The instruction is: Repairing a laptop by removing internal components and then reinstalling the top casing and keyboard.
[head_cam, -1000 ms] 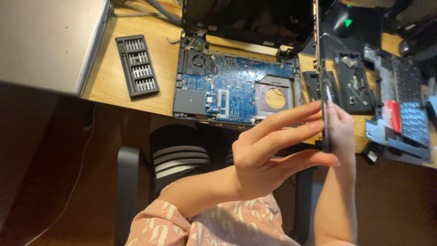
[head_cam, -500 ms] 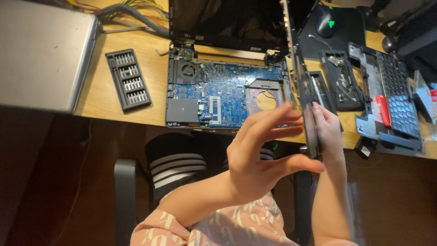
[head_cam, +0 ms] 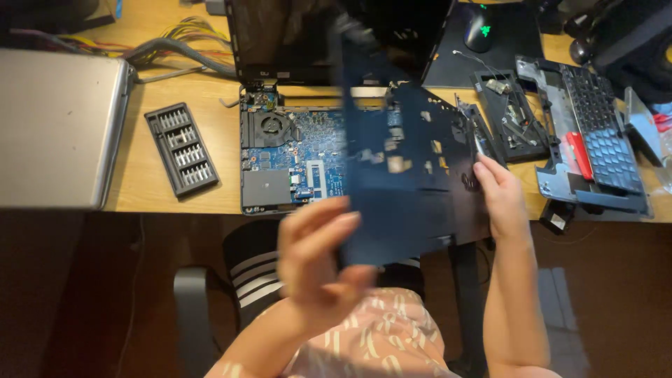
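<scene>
Both hands hold a dark laptop cover panel (head_cam: 406, 175) up in front of the desk (head_cam: 224, 140), its inner face toward the camera; the panel is blurred. The left hand (head_cam: 318, 262) grasps the panel's lower left edge, fingers curled against it. The right hand (head_cam: 500, 192) grips the right edge, fingers on the face. Behind and below the panel lies an opened laptop base with a blue board (head_cam: 294, 161) exposed, a fan at its upper left, and its screen (head_cam: 294, 35) standing upright at the rear. Left of the base lies a black bit case (head_cam: 182, 148), and further left a closed silver laptop (head_cam: 59, 129). Right of the panel lie a dark frame part (head_cam: 511, 115) and a detached keyboard (head_cam: 602, 133) on its tray, with a red piece just beside it. A mouse (head_cam: 479, 28) sits on a black pad at the rear. A chair (head_cam: 192, 315) shows below the desk edge.
</scene>
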